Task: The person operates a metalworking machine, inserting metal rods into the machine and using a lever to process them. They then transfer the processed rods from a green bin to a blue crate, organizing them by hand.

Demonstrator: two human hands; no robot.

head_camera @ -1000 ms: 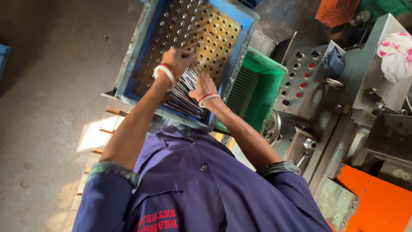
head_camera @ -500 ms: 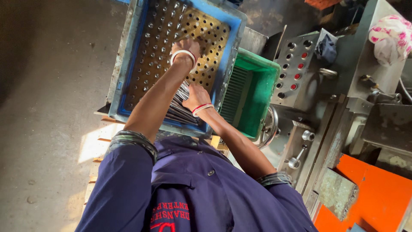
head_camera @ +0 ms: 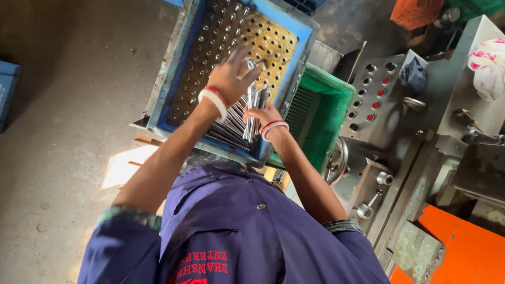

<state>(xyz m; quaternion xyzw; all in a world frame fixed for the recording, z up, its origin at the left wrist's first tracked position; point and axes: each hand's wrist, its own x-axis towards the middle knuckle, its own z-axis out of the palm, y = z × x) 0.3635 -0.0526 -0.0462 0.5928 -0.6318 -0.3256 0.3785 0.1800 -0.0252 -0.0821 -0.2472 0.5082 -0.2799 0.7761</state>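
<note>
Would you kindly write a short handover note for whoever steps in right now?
Left hand: fingers spread over the perforated plate in the blue tray, at a pin's top.
Right hand: grips a bundle of metal pins upright at the tray's near edge.
More pins lie loose in the tray.
Done: many holes hold pins.
Left: holes nearer the green crate look empty.

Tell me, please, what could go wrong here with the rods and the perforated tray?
The right hand grips a loose bunch of metal rods upright; some could slip and fall among those lying in the tray. The left hand reaches over rods already standing in holes and could knock them. The tray sits tilted, so loose rods may slide.
</note>
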